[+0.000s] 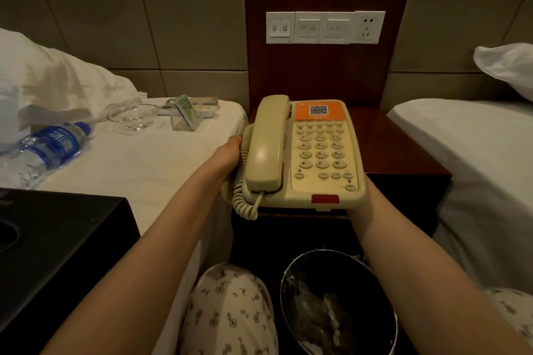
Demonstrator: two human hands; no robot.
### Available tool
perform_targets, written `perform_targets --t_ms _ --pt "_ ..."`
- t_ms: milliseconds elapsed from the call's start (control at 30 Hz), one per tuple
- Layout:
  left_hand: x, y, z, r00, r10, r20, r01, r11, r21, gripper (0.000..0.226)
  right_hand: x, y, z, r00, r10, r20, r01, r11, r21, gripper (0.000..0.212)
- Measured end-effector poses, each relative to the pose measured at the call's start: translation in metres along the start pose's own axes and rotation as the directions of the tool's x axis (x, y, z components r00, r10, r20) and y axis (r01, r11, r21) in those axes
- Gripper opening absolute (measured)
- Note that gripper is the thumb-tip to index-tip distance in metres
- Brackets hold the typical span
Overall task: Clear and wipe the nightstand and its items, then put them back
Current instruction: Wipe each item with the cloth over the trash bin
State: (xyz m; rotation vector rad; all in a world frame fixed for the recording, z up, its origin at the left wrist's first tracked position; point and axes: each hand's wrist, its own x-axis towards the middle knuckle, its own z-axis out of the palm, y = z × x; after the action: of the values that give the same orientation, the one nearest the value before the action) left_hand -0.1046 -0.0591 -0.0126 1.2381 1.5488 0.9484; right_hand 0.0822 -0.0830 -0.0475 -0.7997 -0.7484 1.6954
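Holding the phone (323, 153) in both hands over the near part of the nightstand (403, 150), with its near edge hanging out past the front of the dark top; not showing clearly whether the far end is touching the wood or hovering just above it. Grasping the left side of the phone with the left hand (227, 154), thumb lying up against the side near the cord (245, 199), the other fingers going under the base and out of sight. Reaching under the near right corner with the right hand (357, 210), fingers hidden by the base, so cannot tell whether clasping or lying flat. Carrying the handset (268, 147) seated in its cradle on the left half of the phone, keypad facing up beside it. Seeing a bottle (43, 150) lying on its side on the left bed (144, 167), and farther back on the same sheet a glass dish (134, 117) with a clear card stand (184, 115) just right of it. Seeing a pillow (57, 75) leaning at the head of that bed, a black box (57, 239) sitting at the lower left, a bin (337, 305) with a plastic liner standing on the floor below the nightstand, and a switch plate (326, 27) on the wood panel above it
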Motion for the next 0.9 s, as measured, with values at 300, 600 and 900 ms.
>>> perform_targets --t_ms 300,600,900 --pt "0.004 -0.008 -0.003 0.997 0.004 0.079 -0.016 0.988 0.151 0.025 0.036 -0.055 -0.015 0.915 -0.174 -0.365 0.102 0.973 -0.209 0.024" --pt "-0.01 -0.008 0.003 0.999 -0.008 0.045 0.006 0.999 0.05 0.045 0.019 -0.084 -0.029 0.858 -0.271 -0.436 0.15 0.945 -0.292 0.033" --pt "-0.004 -0.01 0.0 0.997 -0.004 -0.074 0.007 0.999 0.035 0.048 0.001 -0.028 -0.028 0.871 -0.098 -0.482 0.065 0.994 -0.085 0.034"
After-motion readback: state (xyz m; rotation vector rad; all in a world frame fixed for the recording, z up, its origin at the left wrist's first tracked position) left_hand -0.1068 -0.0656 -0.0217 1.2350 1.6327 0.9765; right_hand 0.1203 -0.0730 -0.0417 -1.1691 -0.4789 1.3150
